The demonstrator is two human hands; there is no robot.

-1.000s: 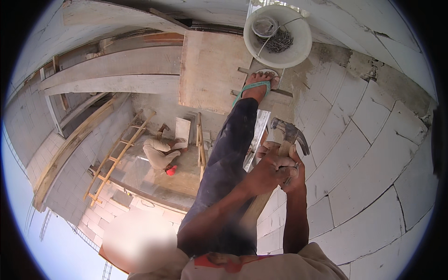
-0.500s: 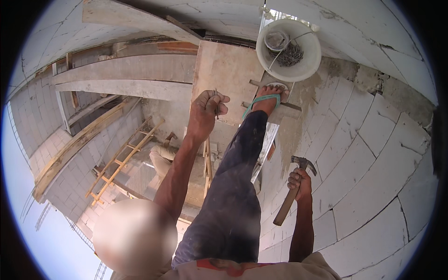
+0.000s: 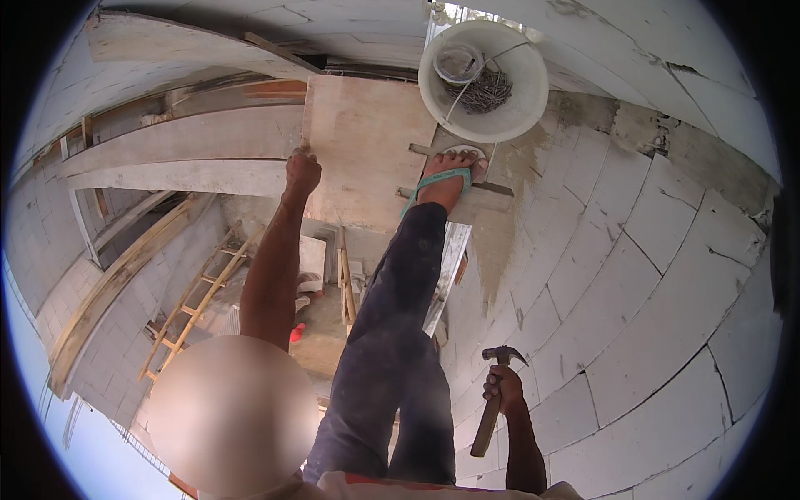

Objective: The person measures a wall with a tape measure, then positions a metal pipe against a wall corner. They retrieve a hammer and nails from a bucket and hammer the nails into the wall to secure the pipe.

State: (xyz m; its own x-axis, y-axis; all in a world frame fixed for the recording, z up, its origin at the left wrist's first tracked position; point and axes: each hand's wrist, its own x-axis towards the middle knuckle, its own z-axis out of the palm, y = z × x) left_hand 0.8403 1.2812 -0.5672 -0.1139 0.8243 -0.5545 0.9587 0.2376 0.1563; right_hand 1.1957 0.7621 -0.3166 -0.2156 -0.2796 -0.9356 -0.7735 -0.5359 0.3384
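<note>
My left hand [image 3: 303, 172] is closed at the left edge of a plywood sheet [image 3: 371, 142], where it meets a long curved board [image 3: 192, 132]. Thin nails showed between its fingers a moment ago; the fist now mostly hides them. Low on the right, my right hand [image 3: 505, 388] grips a claw hammer [image 3: 486, 427] high on its wooden handle, close under the head, which points up. A white bucket [image 3: 534, 93] at the top holds a heap of nails [image 3: 485, 93] and a clear plastic tub [image 3: 457, 63].
My foot in a green-strapped sandal [image 3: 444, 177] rests beside the plywood, just below the bucket. A pale block wall [image 3: 617, 275] runs along the right. Lower left, a wooden ladder [image 3: 193, 310] leans well below me, near a thick timber beam [image 3: 108, 292].
My left hand has moved left and forward, from over the plywood to its left edge. My right hand has lowered with the hammer. The whole view has shifted slightly.
</note>
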